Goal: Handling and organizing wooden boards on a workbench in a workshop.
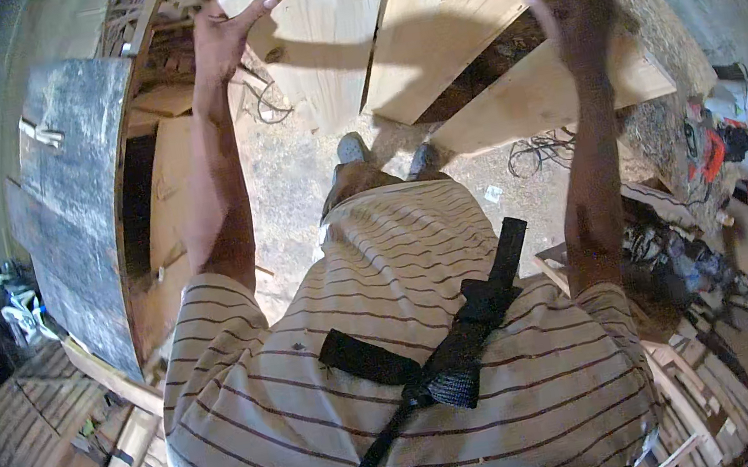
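My left hand (225, 43) is closed on the upper left corner of a pale wooden board (331, 33), its thumb lying on the top face. A second pale board (432, 21) lies just right of it, with a narrow dark gap between the two. My right hand (577, 16) is at the upper right, beside the far right corner of the second board. Motion smears it, and I cannot tell whether its fingers touch the wood. A third board (548, 90) lies lower right, under my right forearm, across a dark gap.
A large dark, scuffed panel (82, 203) stands on my left. Scrap wood (167, 1) is piled at the upper left. My shoes (352, 148) are on a dusty floor (283, 189). Loose cable (543, 151) and mixed clutter (725, 145) lie to the right.
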The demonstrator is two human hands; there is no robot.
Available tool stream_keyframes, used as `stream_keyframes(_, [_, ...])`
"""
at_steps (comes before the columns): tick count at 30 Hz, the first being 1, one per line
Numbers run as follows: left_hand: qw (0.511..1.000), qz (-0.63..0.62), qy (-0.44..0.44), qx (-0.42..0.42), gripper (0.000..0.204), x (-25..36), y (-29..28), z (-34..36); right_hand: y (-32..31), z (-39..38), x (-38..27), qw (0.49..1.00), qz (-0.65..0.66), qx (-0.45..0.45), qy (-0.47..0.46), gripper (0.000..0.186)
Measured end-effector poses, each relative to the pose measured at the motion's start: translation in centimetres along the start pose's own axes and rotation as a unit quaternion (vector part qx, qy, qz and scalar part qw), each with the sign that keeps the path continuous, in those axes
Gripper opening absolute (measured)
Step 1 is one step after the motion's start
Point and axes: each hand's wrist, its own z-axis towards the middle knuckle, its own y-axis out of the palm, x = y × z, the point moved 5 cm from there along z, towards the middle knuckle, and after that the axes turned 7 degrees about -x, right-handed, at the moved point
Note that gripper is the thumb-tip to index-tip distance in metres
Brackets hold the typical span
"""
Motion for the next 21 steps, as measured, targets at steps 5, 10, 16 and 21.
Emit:
stream_keyframes(5, [0.991,-0.033,-0.093,0.091,0.032,-0.5,-3.4,-8.6,-3.9,-4.4,9.0,0.966,-0.151,-0.126,0.168,0.071])
stream_keyframes(10, [0.979,-0.080,-0.018,0.185,0.031,-2.0,-3.7,-15.6,-5.0,-6.4,11.7,0.954,-0.186,-0.169,0.161,0.072])
stream_keyframes(16, [0.951,-0.013,-0.029,0.306,0.031,-2.7,-5.8,-20.1,-7.2,-7.5,6.3,0.968,-0.125,-0.192,-0.103,0.080])
stream_keyframes(21, [0.954,-0.041,-0.037,0.294,0.034,-2.9,-6.3,-23.9,-5.8,-9.0,9.0,0.928,-0.168,-0.288,0.168,0.078])
